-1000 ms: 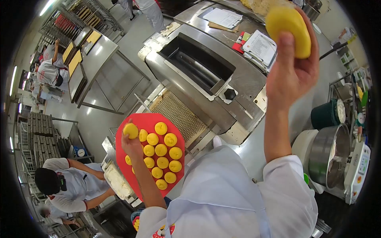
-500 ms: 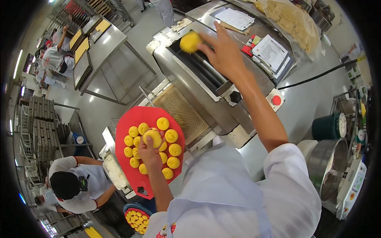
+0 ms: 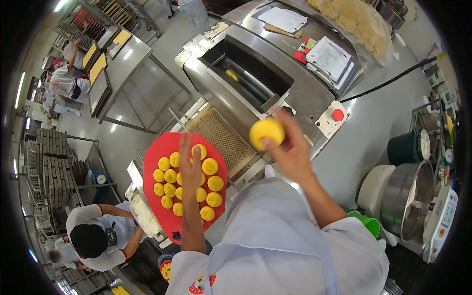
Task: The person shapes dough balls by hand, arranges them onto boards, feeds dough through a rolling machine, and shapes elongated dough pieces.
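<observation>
Over the red board [image 3: 172, 226], which bears several yellow dough balls [image 3: 215, 184], my left hand [image 3: 191, 169] is raised with its fingers apart and somewhat blurred; it holds nothing. My right hand [image 3: 293, 150] grips one yellow dough ball [image 3: 267, 134] in front of the steel machine [image 3: 221, 91]. Inside the machine's black hopper [image 3: 275, 73] lies a yellow piece [image 3: 231, 75] on the roller. Below the hopper is a textured belt [image 3: 221, 137], beside the board.
A co-worker [image 3: 93, 236] in a black cap stands at the lower left. Clipboards [image 3: 332, 61] and bagged dough [image 3: 356, 22] lie on the steel top. A mixer bowl [image 3: 405, 196] stands at the right, and a steel table [image 3: 128, 64] at the upper left.
My right hand has moved from above the hopper down and toward me, with a dough ball in it. My left hand no longer holds a ball. A yellow piece now shows inside the hopper.
</observation>
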`<state>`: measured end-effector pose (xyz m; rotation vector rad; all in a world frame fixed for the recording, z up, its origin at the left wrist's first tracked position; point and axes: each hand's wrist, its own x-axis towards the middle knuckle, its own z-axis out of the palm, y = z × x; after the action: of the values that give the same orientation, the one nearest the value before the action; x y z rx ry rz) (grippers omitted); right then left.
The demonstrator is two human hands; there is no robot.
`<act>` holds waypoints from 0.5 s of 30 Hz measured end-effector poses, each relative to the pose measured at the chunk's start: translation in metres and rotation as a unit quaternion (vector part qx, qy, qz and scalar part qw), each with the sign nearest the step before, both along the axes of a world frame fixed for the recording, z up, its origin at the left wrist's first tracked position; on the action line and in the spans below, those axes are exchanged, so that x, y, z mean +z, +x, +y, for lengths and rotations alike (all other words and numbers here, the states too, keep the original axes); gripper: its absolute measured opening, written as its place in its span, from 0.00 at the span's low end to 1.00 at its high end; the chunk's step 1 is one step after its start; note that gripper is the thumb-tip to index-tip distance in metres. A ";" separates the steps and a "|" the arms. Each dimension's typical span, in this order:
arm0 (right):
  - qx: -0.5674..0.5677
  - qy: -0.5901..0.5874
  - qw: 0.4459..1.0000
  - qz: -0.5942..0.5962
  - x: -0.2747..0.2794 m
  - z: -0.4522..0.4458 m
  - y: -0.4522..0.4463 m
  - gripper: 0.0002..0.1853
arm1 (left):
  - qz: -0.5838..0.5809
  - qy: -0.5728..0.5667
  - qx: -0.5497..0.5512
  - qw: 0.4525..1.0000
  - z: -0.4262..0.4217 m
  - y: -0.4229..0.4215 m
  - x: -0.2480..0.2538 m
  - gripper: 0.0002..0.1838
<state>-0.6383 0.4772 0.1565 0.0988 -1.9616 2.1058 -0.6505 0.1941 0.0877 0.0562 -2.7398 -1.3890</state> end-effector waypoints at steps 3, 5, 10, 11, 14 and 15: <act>-0.155 0.100 0.971 0.153 0.051 0.043 -0.024 0.27 | 0.029 -0.213 -0.023 0.976 -0.043 -0.011 -0.046 0.33; -0.227 0.193 0.913 0.279 0.071 0.057 -0.052 0.26 | 0.018 -0.283 -0.082 0.955 -0.053 -0.009 -0.068 0.35; -0.094 0.439 0.870 0.205 0.041 0.049 -0.103 0.20 | 0.004 -0.196 -0.075 0.978 -0.049 -0.019 -0.065 0.28; -0.121 0.446 0.866 0.193 0.032 0.050 -0.100 0.20 | -0.010 -0.150 -0.075 0.986 -0.051 -0.022 -0.067 0.27; -0.185 0.396 0.891 0.126 0.026 0.060 -0.071 0.20 | 0.027 -0.024 -0.038 0.999 -0.050 -0.021 -0.074 0.24; -0.192 0.326 0.923 0.072 0.034 0.056 -0.048 0.20 | 0.045 -0.034 -0.014 0.998 -0.049 -0.014 -0.071 0.23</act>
<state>-0.6866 0.5334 0.1903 -0.0093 -2.2783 1.1205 -0.6640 0.1454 0.0167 -0.0468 -2.7210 -1.2705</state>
